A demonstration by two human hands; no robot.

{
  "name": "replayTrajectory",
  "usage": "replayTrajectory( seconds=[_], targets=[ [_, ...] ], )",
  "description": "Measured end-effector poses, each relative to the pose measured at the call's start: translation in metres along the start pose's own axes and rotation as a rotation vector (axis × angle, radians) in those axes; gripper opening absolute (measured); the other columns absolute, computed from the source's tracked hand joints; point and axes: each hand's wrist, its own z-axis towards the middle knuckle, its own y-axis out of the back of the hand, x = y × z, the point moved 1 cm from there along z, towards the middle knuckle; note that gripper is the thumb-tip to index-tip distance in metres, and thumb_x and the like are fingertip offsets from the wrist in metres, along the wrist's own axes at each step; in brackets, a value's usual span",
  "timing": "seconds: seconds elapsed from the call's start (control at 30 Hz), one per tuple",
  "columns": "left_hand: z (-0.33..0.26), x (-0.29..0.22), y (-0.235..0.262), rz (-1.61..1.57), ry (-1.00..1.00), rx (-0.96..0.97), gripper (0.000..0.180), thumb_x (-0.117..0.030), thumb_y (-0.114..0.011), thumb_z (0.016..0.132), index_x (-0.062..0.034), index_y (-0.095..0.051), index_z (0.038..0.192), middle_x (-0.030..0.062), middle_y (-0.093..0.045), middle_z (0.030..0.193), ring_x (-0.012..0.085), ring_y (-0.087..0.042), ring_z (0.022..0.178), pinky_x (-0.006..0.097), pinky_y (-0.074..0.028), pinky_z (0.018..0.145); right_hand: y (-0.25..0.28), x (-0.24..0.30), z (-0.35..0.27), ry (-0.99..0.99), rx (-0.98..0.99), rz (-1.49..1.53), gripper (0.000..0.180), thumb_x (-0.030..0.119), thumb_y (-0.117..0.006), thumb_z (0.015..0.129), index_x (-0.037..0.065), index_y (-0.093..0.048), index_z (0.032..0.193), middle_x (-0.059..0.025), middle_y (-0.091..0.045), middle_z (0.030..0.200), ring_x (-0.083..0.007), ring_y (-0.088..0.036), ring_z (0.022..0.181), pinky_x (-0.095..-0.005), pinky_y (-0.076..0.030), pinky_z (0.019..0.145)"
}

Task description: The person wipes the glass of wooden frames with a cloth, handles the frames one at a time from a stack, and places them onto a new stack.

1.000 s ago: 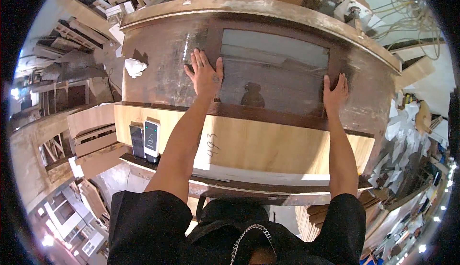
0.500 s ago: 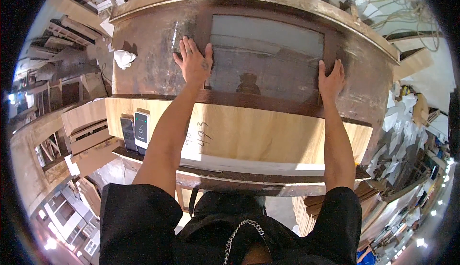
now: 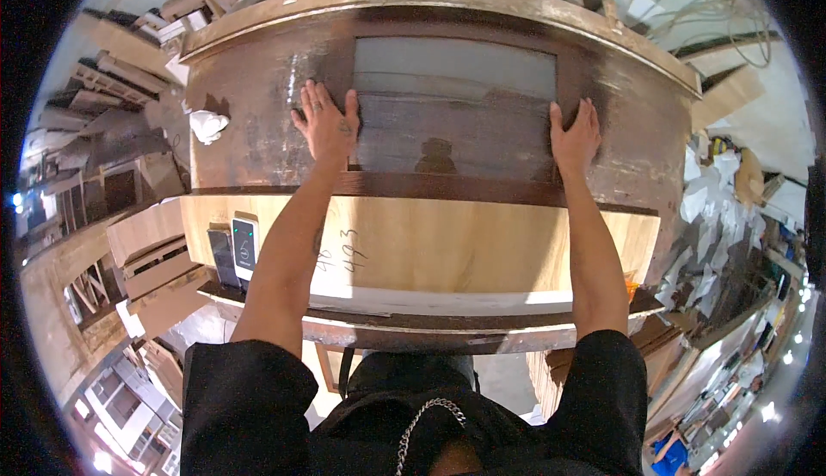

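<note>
Dark brown wooden door panel [image 3: 258, 145], lying flat, long side running left to right. Stain uneven, with pale scuffed patches toward the left and right ends. Grey rectangular recessed panel [image 3: 456, 97] set at centre, framed by darker brown rails. Near edge overlapping a light, unstained wooden board [image 3: 447, 248] lying flat beneath it, closer to the body, bearing handwritten pencil marks at its left half

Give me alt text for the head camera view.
Left hand and right hand press flat on either side of a dark brown wooden door panel with a grey glass pane, lying on a pale plywood sheet. Two phones lie at its left edge.
</note>
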Motion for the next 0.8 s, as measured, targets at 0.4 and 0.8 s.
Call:
replayTrajectory(
  seconds=[0.4, 0.8],
  targets=[
    [0.0, 0.001, 0.001, 0.026, 0.014, 0.026, 0.074, -0.056, -0.031, 0.094, 0.0026, -0.032, 0.139, 0.0149, -0.024, 0.15, 0.0291, -0.02, 0.139, 0.054, -0.012, 0.111, 0.005, 0.009, 0.0, -0.037, 0.003, 0.024, 0.074, 0.058, -0.048, 0.087, 0.001, -0.041, 0.135, -0.0144, -0.038, 0.142, -0.0306, -0.034, 0.132, -0.0497, -0.024, 0.108],
    [-0.002, 0.005, 0.001, 0.025, -0.031, -0.07, 0.07, -0.051, -0.036, 0.094, 0.0055, -0.035, 0.135, 0.0184, -0.031, 0.146, 0.0323, -0.025, 0.137, 0.06, -0.017, 0.107, 0.008, 0.006, 0.0, -0.023, 0.062, 0.077, 0.081, 0.062, -0.051, 0.084, 0.004, -0.038, 0.139, -0.0136, -0.035, 0.145, -0.0314, -0.032, 0.133, -0.0515, -0.026, 0.106]
  ],
)
